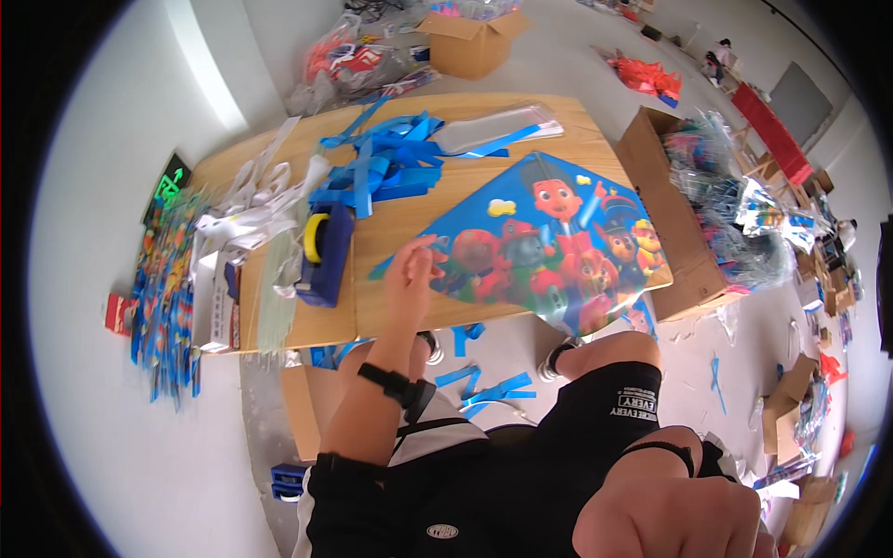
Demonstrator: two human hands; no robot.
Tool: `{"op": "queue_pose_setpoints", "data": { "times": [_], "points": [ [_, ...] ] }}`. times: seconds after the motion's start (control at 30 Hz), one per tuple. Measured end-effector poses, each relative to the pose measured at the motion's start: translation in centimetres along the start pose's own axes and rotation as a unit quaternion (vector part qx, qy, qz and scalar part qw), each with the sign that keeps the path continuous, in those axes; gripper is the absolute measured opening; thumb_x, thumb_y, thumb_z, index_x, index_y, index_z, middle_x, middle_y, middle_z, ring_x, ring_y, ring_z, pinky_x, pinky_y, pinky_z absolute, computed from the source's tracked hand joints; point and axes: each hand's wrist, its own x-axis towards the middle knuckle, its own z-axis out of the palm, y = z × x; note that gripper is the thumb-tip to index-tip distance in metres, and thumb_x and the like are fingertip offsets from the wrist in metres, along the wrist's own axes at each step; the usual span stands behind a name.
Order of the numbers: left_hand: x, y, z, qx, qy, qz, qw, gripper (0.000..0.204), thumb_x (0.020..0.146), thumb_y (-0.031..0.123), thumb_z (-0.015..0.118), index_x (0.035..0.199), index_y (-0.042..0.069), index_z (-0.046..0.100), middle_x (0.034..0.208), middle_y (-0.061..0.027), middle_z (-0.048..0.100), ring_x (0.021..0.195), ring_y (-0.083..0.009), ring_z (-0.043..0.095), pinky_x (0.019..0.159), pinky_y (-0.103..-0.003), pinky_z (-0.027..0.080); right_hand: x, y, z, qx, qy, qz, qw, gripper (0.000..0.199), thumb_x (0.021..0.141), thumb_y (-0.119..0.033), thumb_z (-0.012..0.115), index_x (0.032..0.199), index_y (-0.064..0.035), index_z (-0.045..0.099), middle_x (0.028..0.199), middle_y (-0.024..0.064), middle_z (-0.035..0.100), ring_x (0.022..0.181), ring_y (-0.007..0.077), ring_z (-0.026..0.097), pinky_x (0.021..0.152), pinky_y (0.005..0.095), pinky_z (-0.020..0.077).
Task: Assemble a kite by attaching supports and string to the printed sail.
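A blue kite sheet printed with cartoon figures lies on the wooden table, its lower edge hanging over the front. My left hand is at the sheet's left side, fingers loosely bent and a little apart, with nothing visible in them. Whether the fingertips touch the sheet, I cannot tell. My right hand is close to the camera at the lower right, knuckles up and fingers curled under. Whatever it may hold is hidden. Left of the sheet stands a blue tape dispenser with a yellow core.
Blue ribbon strips pile on the wooden table beside clear plastic sleeves. White strips lie at the left. A cardboard box of wrapped goods adjoins the table's right side. More blue strips litter the floor.
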Motion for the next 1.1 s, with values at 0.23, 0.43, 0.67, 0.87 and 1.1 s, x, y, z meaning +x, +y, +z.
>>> {"op": "queue_pose_setpoints", "data": {
  "times": [0.23, 0.43, 0.67, 0.87, 1.1],
  "points": [
    [-6.8, 2.9, -19.4, 0.142, 0.235, 0.054, 0.960, 0.025, 0.104, 0.017, 0.057, 0.125, 0.004, 0.064, 0.093, -0.0045, 0.068, 0.076, -0.0092, 0.060, 0.069, -0.025, 0.049, 0.7, 0.4, 0.7, 0.042, 0.016, -0.026, 0.999, 0.063, 0.110, -0.027, 0.035, 0.054, -0.0044, 0.052, 0.058, 0.0075, 0.050, 0.054, 0.0235, 0.059, 0.095, 0.0457, 0.0571],
    [-13.9, 2.1, -29.9, 0.434, 0.438, -0.051, 0.786, 0.025, 0.094, 0.013, 0.068, 0.119, 0.008, 0.069, 0.094, -0.0059, 0.068, 0.078, -0.0158, 0.061, 0.071, -0.031, 0.051, 2.7, 1.7, -0.9, 0.061, -0.076, -0.036, 0.995, 0.060, 0.109, -0.030, 0.039, 0.056, -0.0074, 0.055, 0.060, 0.0056, 0.053, 0.054, 0.0211, 0.058, 0.087, 0.0417, 0.0552],
    [-15.8, 1.9, -34.7, 0.621, 0.368, -0.044, 0.691, 0.018, 0.089, 0.019, 0.073, 0.105, 0.011, 0.073, 0.087, -0.0055, 0.067, 0.081, -0.0265, 0.064, 0.076, -0.043, 0.052, 2.5, 0.6, -0.6, 0.153, -0.024, 0.069, 0.986, 0.056, 0.107, -0.039, 0.047, 0.060, -0.0117, 0.060, 0.072, 0.0069, 0.066, 0.057, 0.0175, 0.057, 0.060, 0.0338, 0.0392],
    [-12.1, 2.6, -29.9, 0.596, 0.319, -0.043, 0.736, 0.015, 0.084, 0.023, 0.077, 0.094, 0.013, 0.072, 0.086, -0.0038, 0.065, 0.089, -0.0280, 0.064, 0.081, -0.047, 0.049, 1.6, -0.5, -0.9, 0.155, -0.027, 0.093, 0.983, 0.051, 0.105, -0.041, 0.050, 0.068, -0.0094, 0.067, 0.087, 0.0116, 0.071, 0.063, 0.0201, 0.060, 0.057, 0.0346, 0.0368],
    [-9.2, 2.0, -26.6, 0.690, 0.137, -0.028, 0.710, 0.015, 0.083, 0.023, 0.077, 0.096, 0.018, 0.073, 0.096, 0.0006, 0.066, 0.103, -0.0253, 0.061, 0.091, -0.047, 0.040, 1.7, -1.1, -1.1, 0.153, -0.052, 0.041, 0.986, 0.051, 0.105, -0.040, 0.050, 0.068, -0.0086, 0.067, 0.089, 0.0126, 0.071, 0.063, 0.0204, 0.060, 0.053, 0.0346, 0.0346]
  ]
}}
